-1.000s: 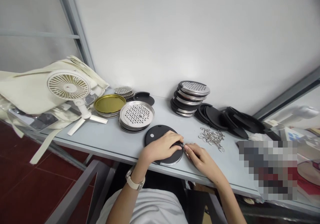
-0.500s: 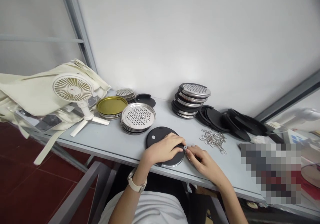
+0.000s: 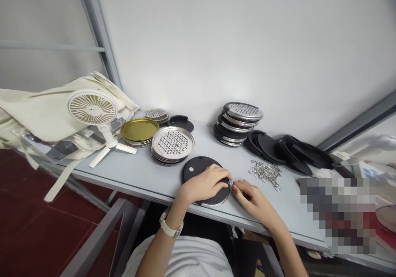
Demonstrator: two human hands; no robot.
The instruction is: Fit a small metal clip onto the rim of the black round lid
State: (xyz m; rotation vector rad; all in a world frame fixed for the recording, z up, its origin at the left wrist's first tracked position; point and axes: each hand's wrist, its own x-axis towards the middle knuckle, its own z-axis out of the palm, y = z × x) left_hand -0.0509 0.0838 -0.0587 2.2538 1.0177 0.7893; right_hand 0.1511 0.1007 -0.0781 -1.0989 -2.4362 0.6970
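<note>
A round black lid (image 3: 198, 167) with a metal rim lies flat near the table's front edge. My left hand (image 3: 206, 184) rests on top of it, fingers curled at its right edge. My right hand (image 3: 250, 196) lies just to the right of the lid, its fingertips pinched on a small metal ring (image 3: 231, 183) at the lid's edge. The two hands' fingertips almost touch there. A loose heap of metal rings (image 3: 266, 171) lies on the table a little beyond my right hand.
The grey table (image 3: 130, 171) carries a stack of perforated metal discs (image 3: 172, 144), gold lids (image 3: 139, 130), a stack of assembled lids (image 3: 239, 122) and black lids (image 3: 284, 149) by the wall. A white fan (image 3: 93, 112) and cloth bag stand at left.
The hands stay at the lid's right edge, fingers shifting slightly on the ring. The view has drifted a little.
</note>
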